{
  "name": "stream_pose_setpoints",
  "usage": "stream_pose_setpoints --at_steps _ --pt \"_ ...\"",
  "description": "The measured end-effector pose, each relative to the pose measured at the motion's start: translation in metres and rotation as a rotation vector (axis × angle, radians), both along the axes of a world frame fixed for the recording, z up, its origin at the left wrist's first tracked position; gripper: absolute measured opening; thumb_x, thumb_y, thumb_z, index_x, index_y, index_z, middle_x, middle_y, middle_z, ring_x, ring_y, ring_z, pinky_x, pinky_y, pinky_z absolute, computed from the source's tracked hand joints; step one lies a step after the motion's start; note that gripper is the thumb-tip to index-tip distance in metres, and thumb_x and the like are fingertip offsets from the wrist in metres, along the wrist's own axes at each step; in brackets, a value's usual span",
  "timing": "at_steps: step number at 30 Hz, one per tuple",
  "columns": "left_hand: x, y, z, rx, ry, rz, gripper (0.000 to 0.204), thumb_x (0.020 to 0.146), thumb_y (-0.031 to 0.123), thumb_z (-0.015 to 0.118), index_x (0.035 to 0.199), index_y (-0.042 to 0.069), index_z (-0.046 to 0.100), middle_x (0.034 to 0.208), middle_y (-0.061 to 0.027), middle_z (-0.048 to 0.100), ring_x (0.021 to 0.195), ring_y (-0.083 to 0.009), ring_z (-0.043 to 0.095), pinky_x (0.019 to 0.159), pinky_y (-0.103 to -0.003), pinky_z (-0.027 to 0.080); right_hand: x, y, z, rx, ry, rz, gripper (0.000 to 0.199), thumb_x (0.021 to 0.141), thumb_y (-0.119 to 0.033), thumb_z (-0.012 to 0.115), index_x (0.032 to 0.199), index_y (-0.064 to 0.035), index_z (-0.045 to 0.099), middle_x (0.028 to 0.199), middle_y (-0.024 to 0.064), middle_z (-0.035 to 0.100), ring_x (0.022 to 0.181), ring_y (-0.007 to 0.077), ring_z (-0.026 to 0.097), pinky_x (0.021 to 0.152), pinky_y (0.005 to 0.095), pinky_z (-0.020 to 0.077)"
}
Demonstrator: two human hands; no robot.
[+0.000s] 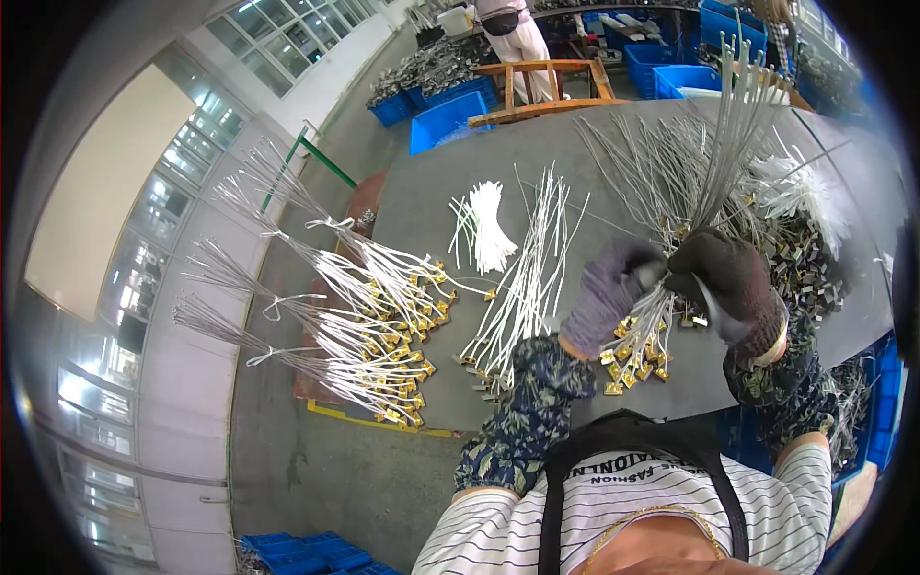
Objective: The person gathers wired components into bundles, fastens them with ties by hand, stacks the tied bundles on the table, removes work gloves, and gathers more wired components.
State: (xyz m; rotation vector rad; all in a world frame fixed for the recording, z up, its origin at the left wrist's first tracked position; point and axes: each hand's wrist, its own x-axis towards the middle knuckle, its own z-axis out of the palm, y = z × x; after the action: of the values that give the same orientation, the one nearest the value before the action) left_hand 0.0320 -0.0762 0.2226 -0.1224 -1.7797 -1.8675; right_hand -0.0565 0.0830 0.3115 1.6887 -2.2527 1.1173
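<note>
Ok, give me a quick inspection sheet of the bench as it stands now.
Surface: dark grey table, mostly covered.
Job's things: wire bundle with brass ends, gripped upright by both gloved hands.
Clutter: tied bundles at left edge; white cable ties; loose wires; dark clips.
Grippers: left hand and right hand closed on bundle.
Cables: nothing seen.
Surroundings: blue crates, wooden frame, a person beyond, windows.
</note>
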Motion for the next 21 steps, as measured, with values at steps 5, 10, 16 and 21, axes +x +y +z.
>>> stream_pose_setpoints --at_steps 5,10,16,21 --pt "0.001 0.008 0.01 -0.494 0.25 0.135 0.025 0.085 0.025 0.07 0.098 0.006 0.065 0.118 -0.0097 0.053 0.113 -0.0238 0.049 0.097 -0.037 0.04 -0.015 -0.001 -0.006 -0.16 -0.385 0.192 0.021 0.067 -0.003 0.076 0.079 -0.0053 0.059 0.073 0.008 0.058 0.065 0.0275 0.059 0.059 0.0314 0.0479" --pt "-0.003 0.008 0.003 -0.103 0.115 -0.063 0.038 0.085 0.034 0.071 0.108 0.005 0.062 0.117 -0.0078 0.054 0.113 -0.0193 0.05 0.094 -0.035 0.042 -0.011 -0.009 0.023 -0.099 0.699 0.182 0.015 0.068 -0.015 0.068 0.082 -0.0109 0.063 0.073 0.0036 0.055 0.062 0.0239 0.058 0.054 0.0351 0.044" --pt "-0.009 0.017 0.021 0.415 0.105 -0.115 0.047 0.082 0.038 0.075 0.112 0.005 0.061 0.1 -0.0022 0.06 0.097 -0.013 0.056 0.09 -0.029 0.043 -0.015 -0.007 0.016 -0.117 0.749 0.044 0.019 0.063 -0.021 0.064 0.081 -0.0156 0.065 0.072 0.0016 0.054 0.065 0.0224 0.058 0.056 0.0381 0.0419" --pt "-0.009 -0.012 0.02 0.129 -0.097 -0.251 0.037 0.077 0.029 0.079 0.101 0.005 0.063 0.093 0.0014 0.062 0.094 -0.0105 0.056 0.082 -0.029 0.047 -0.022 0.001 0.018 -0.129 0.729 0.056 0.02 0.062 -0.022 0.065 0.081 -0.0161 0.066 0.072 0.001 0.055 0.068 0.0225 0.059 0.059 0.0396 0.0423"
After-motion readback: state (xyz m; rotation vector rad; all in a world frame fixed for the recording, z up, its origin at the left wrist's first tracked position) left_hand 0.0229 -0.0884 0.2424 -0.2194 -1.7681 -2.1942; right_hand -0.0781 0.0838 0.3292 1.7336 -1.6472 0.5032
